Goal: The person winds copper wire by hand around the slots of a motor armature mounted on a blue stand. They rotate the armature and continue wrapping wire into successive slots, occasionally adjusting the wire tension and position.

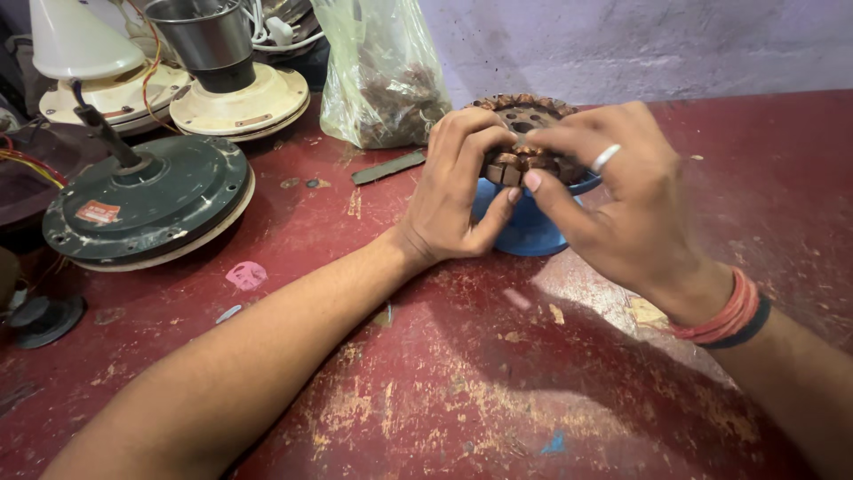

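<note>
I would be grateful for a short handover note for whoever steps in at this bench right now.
Left hand: fingers pinching the near edge of the stator.
Right hand: gripping the same edge from the right, thumb underneath.
Stator sits on a blue cup on the red bench.
Done: copper coils fill the visible rim.
Left: cannot tell; the worked spot is hidden by fingers.

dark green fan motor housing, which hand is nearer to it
Left. The left hand sits between the dark green fan motor housing and the right hand, which is farther off.
</note>
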Motion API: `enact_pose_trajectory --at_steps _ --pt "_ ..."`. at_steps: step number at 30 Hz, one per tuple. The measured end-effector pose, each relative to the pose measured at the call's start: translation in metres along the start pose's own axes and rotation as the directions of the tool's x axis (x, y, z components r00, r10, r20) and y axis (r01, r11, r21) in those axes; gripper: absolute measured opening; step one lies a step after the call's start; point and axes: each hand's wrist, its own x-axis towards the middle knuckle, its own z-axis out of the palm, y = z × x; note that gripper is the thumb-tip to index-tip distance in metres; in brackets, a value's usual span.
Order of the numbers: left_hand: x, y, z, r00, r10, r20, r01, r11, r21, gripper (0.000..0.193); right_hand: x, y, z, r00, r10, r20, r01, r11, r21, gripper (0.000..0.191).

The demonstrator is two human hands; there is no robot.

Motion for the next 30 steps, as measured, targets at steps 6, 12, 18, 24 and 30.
enact_pose_trajectory --at_steps 6,12,18,24,30 --pt "0.002 0.010 -0.010 1.000 -0.020 0.014 0.020 1.000 -0.004 0.050 -0.007 0.004 -0.001 0.996 0.070 0.060 -0.072 0.997 0.031 0.008" --pt "0.004 0.013 -0.011 1.000 -0.006 -0.004 0.006 1.000 0.010 0.049 -0.005 0.000 -0.004 0.992 0.098 0.082 -0.104 0.992 0.073 0.005" --pt "0.002 0.012 -0.012 1.000 -0.002 0.003 0.002 0.999 0.035 0.045 -0.003 -0.005 -0.009 0.946 0.317 0.063 -0.322 0.941 0.106 0.010" --pt "0.004 0.011 -0.006 1.000 0.003 0.021 -0.004 0.998 0.057 0.044 -0.010 -0.006 -0.013 0.931 0.366 0.003 -0.335 0.850 0.406 0.007" --pt "0.004 0.012 0.006 0.999 -0.031 0.020 0.028 0.993 0.112 0.045 -0.018 -0.008 -0.011 0.930 0.343 0.133 -0.368 0.860 0.355 0.008"
